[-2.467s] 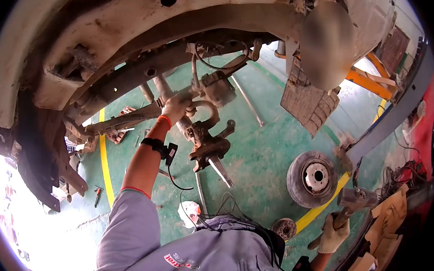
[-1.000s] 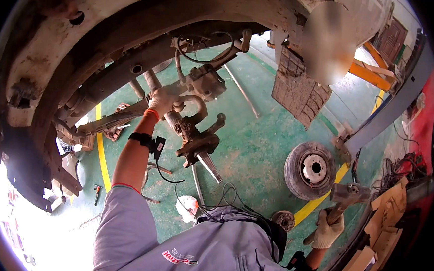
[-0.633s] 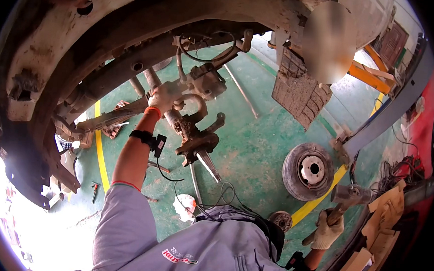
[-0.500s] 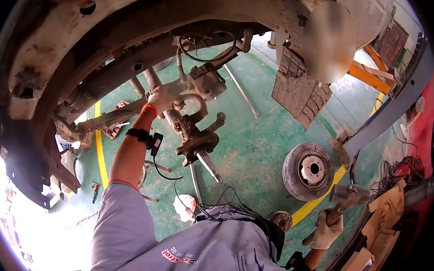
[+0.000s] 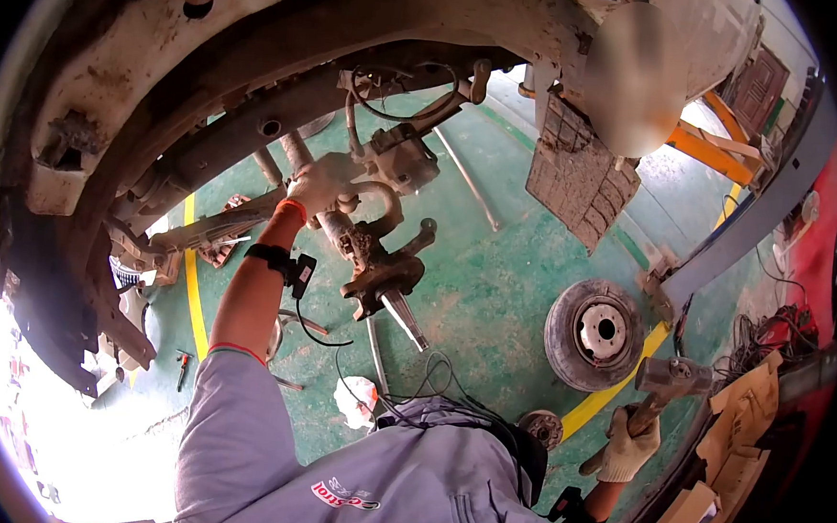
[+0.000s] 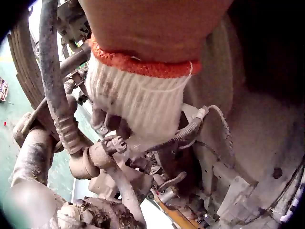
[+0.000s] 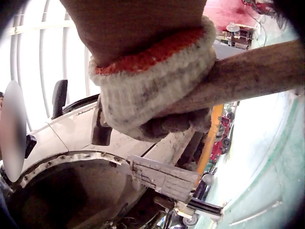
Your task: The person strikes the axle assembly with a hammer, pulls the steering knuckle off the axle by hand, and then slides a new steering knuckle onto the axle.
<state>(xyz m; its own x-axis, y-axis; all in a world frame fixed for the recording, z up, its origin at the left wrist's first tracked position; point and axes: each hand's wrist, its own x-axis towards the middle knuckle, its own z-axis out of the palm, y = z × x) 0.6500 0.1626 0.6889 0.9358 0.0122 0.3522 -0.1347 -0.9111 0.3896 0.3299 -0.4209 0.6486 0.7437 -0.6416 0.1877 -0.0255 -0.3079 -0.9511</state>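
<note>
My gloved left hand [image 5: 320, 185] grips the dirty steering linkage beside the axle end, just behind the steering knuckle [image 5: 372, 270]. The knuckle's bare tapered spindle [image 5: 403, 320] points down toward me. In the left wrist view the glove's ribbed cuff [image 6: 136, 95] covers most of the hand, and only a few darkened fingers show below it, near a rod end [image 6: 100, 155]. Low at the right, my gloved right hand [image 5: 633, 449] holds a sledgehammer [image 5: 675, 376] by its wooden handle, head up. The right wrist view shows fingers curled round that handle [image 7: 252, 71].
The vehicle's wheel arch [image 5: 433, 23] hangs overhead, with a mud flap [image 5: 582, 176] at its right. On the green floor lie a wheel [image 5: 594, 335], a round hub part [image 5: 542, 427] and a long bar [image 5: 467, 180]. Cardboard [image 5: 745, 406] stands at the right; a lift post [image 5: 756, 229] rises behind.
The head view has shifted slightly, so the vehicle parts and wheel appear a little further left than at first. My left hand stays on the linkage, and the right keeps hold of the sledgehammer.
</note>
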